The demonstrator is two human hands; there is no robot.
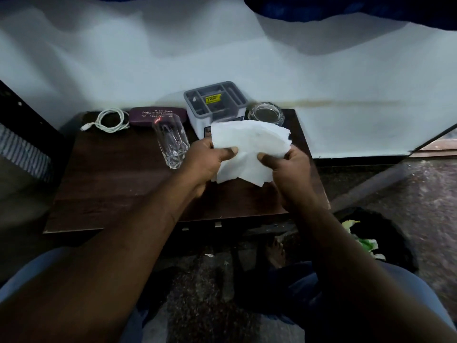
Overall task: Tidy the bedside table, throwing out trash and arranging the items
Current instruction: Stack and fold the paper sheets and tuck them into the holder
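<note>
Far left of the box (215,105) lay a coiled cable (110,120), then a case (158,115) reading "PRINCE OPTI…", then a glass (172,142) with a red "cello" sticker. In front of the box, above the table (111,181), both arms reached forward. The left hand (206,160) pinched the tissue's (249,144) left edge, thumb on top, and the right hand (288,167) pinched its right. The box's yellow sticker was unreadable. A jar (267,115) stood just right of the box.
</note>
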